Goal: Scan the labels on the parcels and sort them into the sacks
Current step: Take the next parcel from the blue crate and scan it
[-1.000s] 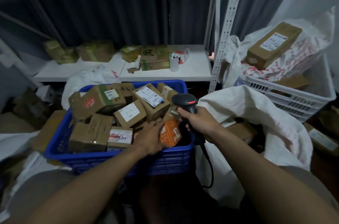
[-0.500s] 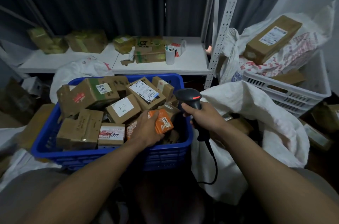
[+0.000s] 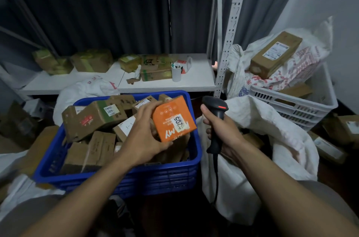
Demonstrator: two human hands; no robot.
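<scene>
Parcel (image 3: 174, 119) between fingers (image 3: 150, 105) of left hand (image 3: 143, 135)

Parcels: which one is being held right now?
The orange parcel, gripped by the left hand above the blue crate; the brown cardboard parcels lie inside.

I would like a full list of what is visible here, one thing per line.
orange parcel: one, orange, held above the blue crate
scanner: one, black, in the right hand
brown parcels: many, brown, piled in the blue crate
blue crate: one, blue, centre front
white sack: one, white, right of the blue crate
white crate: one, white, far right
long parcel: one, brown, atop the printed sack in the white crate
shelf: one, white, behind the blue crate
pen cup: one, white, on the shelf
left hand: one, grips the orange parcel
right hand: one, grips the scanner
</scene>
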